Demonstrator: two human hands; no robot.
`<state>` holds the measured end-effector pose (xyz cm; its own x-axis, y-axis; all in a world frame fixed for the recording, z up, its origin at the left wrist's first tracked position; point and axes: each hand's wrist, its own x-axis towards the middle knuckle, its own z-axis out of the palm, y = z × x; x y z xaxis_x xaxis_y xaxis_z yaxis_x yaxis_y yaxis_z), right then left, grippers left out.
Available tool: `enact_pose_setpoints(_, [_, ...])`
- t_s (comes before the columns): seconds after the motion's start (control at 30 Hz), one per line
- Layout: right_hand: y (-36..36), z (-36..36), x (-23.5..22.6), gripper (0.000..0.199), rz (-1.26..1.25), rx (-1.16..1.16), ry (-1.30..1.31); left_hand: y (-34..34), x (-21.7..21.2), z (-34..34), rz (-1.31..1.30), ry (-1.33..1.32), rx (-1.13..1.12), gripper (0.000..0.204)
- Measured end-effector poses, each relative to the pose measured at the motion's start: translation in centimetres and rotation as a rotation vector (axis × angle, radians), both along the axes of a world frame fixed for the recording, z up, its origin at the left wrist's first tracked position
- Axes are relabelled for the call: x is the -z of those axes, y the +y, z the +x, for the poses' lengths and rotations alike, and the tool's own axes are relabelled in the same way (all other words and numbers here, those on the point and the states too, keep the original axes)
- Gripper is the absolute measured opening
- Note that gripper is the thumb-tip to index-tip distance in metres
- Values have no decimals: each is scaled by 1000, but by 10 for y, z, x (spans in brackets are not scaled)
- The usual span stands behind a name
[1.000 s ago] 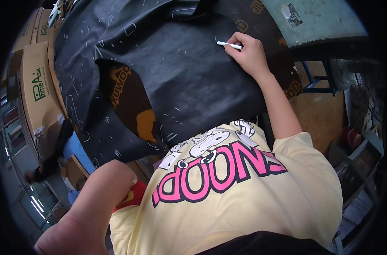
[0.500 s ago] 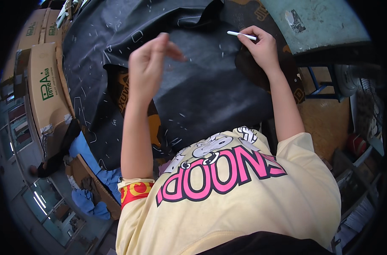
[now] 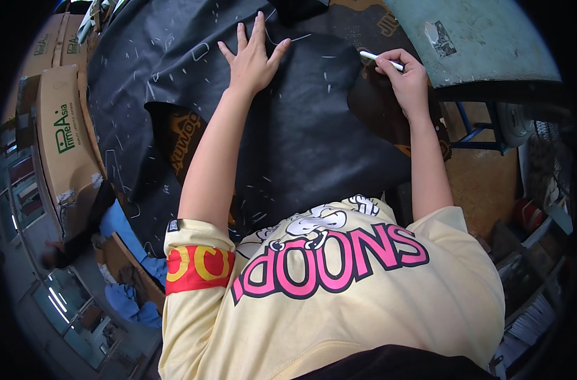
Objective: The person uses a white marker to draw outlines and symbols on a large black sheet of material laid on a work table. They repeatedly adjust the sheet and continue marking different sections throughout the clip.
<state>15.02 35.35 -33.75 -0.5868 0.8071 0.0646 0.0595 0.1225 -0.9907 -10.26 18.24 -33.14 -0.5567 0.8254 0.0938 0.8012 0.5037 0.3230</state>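
Observation:
A large black leather hide (image 3: 301,133) lies before me, with scattered white strokes and several outlined shapes drawn on it. My left hand (image 3: 251,66) rests open on its far part, fingers spread over the surface. In my right hand (image 3: 408,82) is a slim white marking pen (image 3: 372,57), gripped between thumb and fingers. Its tip points left, near the hide's curved right edge, over a dark brown sheet with orange print (image 3: 383,114). Whether the tip touches anything, I cannot tell.
Cardboard cartons (image 3: 67,136) stand along the left side. Below them is an open box (image 3: 133,269) by blue cloth. A pale green tabletop (image 3: 484,44) is at the far right, with a blue metal stand (image 3: 475,130) beneath it. Shelving stands at the lower right.
My left hand has moved forward and come down spread on the leather, which now lies flatter at its far part. My right hand has shifted slightly right and nearer, still holding the pen.

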Motion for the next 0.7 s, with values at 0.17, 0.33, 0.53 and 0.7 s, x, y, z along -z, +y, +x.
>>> enact_pose_setpoints(0.17, [-20,3,-18,14,302,-61,-173,2,9,1,9,12,-47,102])
enact_pose_setpoints(0.33, [-30,-6,-27,15,549,-73,-297,1,12,-2,56,-25,-62,106])
enact_pose_setpoints(0.53, [-22,-6,-35,17,333,-92,-253,-2,13,0,54,-30,-81,107])
enact_pose_setpoints(0.7, [-26,-57,-29,18,320,-127,-206,-4,14,-2,50,-14,-87,108])
